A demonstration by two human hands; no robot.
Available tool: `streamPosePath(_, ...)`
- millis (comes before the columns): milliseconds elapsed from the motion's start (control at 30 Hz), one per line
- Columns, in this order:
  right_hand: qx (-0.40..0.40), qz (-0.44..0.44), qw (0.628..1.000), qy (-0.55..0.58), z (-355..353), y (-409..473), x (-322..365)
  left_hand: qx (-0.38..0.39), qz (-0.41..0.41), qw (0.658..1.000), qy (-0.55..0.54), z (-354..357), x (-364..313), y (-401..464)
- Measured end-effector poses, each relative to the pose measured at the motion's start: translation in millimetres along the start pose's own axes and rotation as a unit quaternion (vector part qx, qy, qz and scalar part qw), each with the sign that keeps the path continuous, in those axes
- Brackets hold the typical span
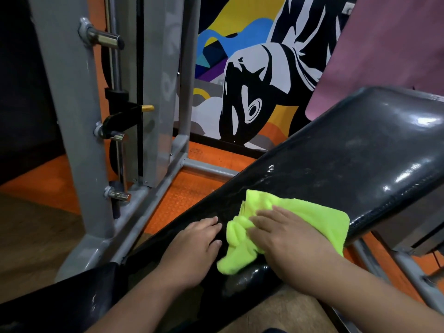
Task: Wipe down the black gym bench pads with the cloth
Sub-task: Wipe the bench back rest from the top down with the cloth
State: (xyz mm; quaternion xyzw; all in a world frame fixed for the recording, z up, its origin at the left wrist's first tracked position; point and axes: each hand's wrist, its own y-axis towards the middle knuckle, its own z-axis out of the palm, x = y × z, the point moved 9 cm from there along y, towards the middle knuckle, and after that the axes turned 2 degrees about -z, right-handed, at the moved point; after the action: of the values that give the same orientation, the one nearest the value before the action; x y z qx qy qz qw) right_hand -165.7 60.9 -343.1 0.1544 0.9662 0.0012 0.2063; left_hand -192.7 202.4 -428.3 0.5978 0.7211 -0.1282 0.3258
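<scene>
We see our right hand (286, 239) lying flat on a lime-green microfibre cloth (305, 212), pressing it onto the glossy black bench pad (355, 159), which slopes up toward the far right. Our left hand (197, 243) rests with fingers straight on the same pad just left of the cloth. On the left stands a grey steel rack (72, 116) with chrome pegs, on orange floor matting (189, 188). A colourful mural (249, 75) covers the far wall.

Single head-worn view, wide-angle, looking forward and down — close over the bench pad (336, 159), slightly tilted
</scene>
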Motion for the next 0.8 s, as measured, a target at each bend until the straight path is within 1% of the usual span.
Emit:
streamPosePath(67, 0.010, 0.003, 1.000, 0.007, -6, -5, -5, 0.000, 0.005, 1.000, 0.004, 0, -1, -2)
streamPosePath(167, 0.038, 0.030, 0.999, 0.002, -9, 16, -18, -0.007, -0.003, 1.000, -0.003, -1, -1, -4)
streamPosePath(267, 0.063, 0.013, 0.998, 0.001, 1, 19, -9, 0.005, 0.001, 1.000, -0.002, -1, -2, -5)
streamPosePath(367, 0.056, 0.019, 0.998, 0.011, -4, 13, -14, 0.012, 0.006, 1.000, 0.002, -4, -1, -8)
streamPosePath(467, 0.045, 0.036, 0.998, 0.005, -6, 32, -17, 0.007, 0.002, 1.000, 0.007, -8, 3, -11)
streamPosePath(567, 0.055, 0.018, 0.998, 0.013, 0, 32, -8, -0.002, -0.023, 1.000, 0.018, -11, 16, -14)
streamPosePath(633, 0.062, 0.027, 0.998, 0.020, 0, 31, -12, -0.009, -0.040, 0.999, 0.024, -11, 26, -16)
streamPosePath(733, 0.047, 0.036, 0.998, -0.014, -4, 49, -12, 0.000, -0.053, 0.998, 0.017, -5, 35, -19)
streamPosePath(800, 0.056, 0.021, 0.998, -0.019, 3, 52, -3, 0.003, -0.049, 0.999, 0.015, -2, 37, -21)
